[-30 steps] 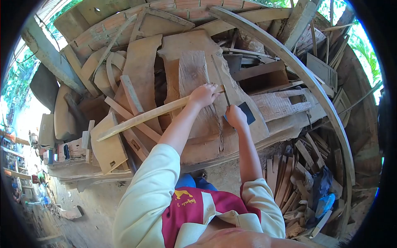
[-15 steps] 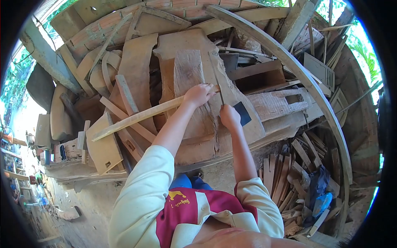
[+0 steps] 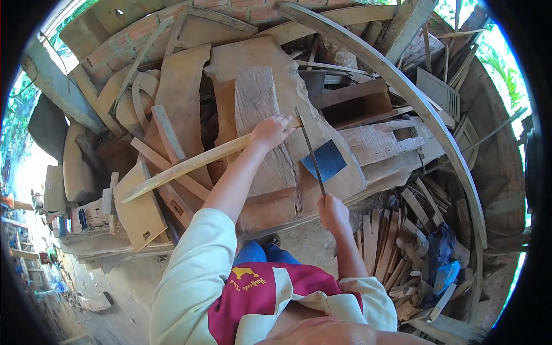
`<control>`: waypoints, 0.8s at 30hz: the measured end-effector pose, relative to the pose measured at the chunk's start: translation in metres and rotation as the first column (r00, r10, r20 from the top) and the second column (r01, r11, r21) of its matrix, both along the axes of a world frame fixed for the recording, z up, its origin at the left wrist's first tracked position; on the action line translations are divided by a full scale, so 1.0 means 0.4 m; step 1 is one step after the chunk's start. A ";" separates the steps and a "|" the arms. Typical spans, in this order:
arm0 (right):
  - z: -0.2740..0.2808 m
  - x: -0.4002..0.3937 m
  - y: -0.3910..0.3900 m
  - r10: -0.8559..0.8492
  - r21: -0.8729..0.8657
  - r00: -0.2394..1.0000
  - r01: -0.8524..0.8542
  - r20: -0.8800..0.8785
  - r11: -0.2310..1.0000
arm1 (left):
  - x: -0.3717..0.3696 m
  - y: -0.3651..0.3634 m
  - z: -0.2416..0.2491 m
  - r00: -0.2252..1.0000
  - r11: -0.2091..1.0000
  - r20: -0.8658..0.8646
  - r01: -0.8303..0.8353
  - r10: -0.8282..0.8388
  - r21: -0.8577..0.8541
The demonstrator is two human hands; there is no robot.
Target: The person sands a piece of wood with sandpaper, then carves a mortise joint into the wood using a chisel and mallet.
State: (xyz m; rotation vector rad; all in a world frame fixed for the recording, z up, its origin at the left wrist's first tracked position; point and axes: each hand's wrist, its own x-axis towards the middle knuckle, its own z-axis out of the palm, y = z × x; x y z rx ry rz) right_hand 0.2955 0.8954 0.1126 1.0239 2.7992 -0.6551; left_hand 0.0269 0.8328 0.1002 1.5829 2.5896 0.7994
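My left hand (image 3: 270, 132) grips a long pale wooden slat (image 3: 184, 165) that lies slanted across a rough wide plank (image 3: 261, 135). My right hand (image 3: 334, 213) is drawn back toward my body and holds the handle end of a thin long saw blade (image 3: 310, 152), which reaches up to the slat beside my left hand. A dark blue flat piece (image 3: 325, 160) lies on the boards just right of the blade.
Thick slabs and curved boards (image 3: 184, 98) are piled all around, under a long bent beam (image 3: 414, 98). A heap of short offcuts (image 3: 402, 241) lies on the ground at right. Dirt floor (image 3: 132, 282) shows at lower left.
My right hand has pulled back and down toward me, dragging the saw blade along the cut. The blue piece it covered before is now exposed. My left hand stays on the slat.
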 end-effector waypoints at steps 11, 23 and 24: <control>-0.008 -0.323 0.110 0.133 0.073 0.990 -0.129 -0.055 0.989 | -0.002 0.004 -0.016 0.997 1.000 -0.074 -0.005 0.005 0.007; -0.062 -0.193 0.050 0.057 0.096 0.982 -0.041 -0.178 0.995 | -0.004 0.003 0.014 0.998 0.993 -0.034 -0.064 0.061 -0.100; -0.062 -0.167 0.043 0.052 0.087 0.987 -0.039 -0.154 0.995 | 0.000 0.002 0.017 0.995 0.988 -0.068 -0.078 0.069 -0.136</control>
